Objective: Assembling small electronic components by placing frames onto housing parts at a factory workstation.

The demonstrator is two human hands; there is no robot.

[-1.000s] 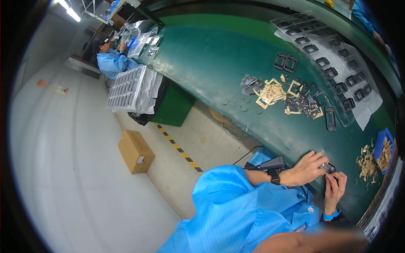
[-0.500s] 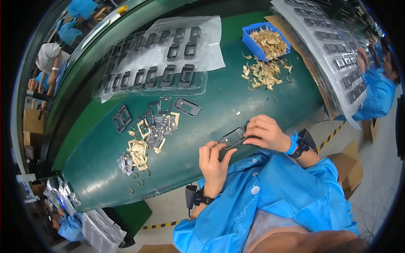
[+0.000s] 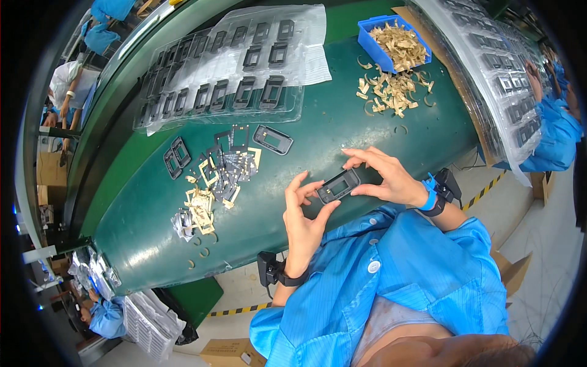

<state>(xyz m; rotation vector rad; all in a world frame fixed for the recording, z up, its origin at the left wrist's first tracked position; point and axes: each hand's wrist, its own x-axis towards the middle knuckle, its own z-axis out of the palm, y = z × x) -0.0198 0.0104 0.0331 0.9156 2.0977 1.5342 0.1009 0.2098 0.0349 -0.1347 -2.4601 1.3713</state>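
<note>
A black rectangular plastic frame (image 3: 331, 192) with a window in it is held above the green table, tilted, between my two hands. My left hand (image 3: 304, 214) pinches its left end with thumb and fingers. At the right end, my right hand (image 3: 384, 177) grips with the thumb below, while its index finger stretches past the upper edge. A similar black frame (image 3: 282, 147) lies beyond my left hand. Left of it is a loose pile of thin black cut-out sheets (image 3: 235, 166), and tan backing pieces (image 3: 200, 211) are heaped nearer the front edge.
A clear tray (image 3: 296, 114) of black frames stands at the back left. A blue bin (image 3: 377, 54) full of tan paper scraps (image 3: 391, 95) is at the back right, with more scraps spilled before it. Two dark frames (image 3: 177, 158) lie left. A co-worker's blue sleeve (image 3: 553, 131) is at far right.
The black frame has turned to show its face more toward me. My right fingers have lifted off its upper edge and spread; my left fingers have opened out somewhat around its left end.
</note>
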